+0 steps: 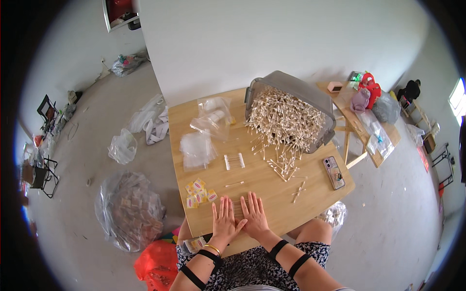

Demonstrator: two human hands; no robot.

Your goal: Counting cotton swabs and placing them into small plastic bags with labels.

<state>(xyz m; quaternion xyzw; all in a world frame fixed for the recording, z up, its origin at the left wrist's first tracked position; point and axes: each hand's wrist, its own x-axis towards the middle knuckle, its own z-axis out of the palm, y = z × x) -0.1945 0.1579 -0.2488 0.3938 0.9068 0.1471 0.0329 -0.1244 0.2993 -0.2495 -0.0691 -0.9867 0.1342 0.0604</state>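
Both palms face down at the table's near edge. My left hand [224,219] lies with fingers stretched out, and my right hand [254,216] is likewise flat, its thumb close to the left one. Between them shows a row of cotton swabs [237,209], its ends partly covered by my fingers. Farther up the table lies a neat row of cotton swabs [234,161], and a single swab [234,184] rests between the two rows. Small yellow-and-white labels [198,190] are scattered left of my left hand.
A grey tub [320,107] tipped on its side spills a heap of cotton swabs [286,116] onto the wooden table [310,208]. Clear plastic bags [196,151] lie at its left, a phone [333,172] at its right. Filled bags [130,208] stand on the floor.
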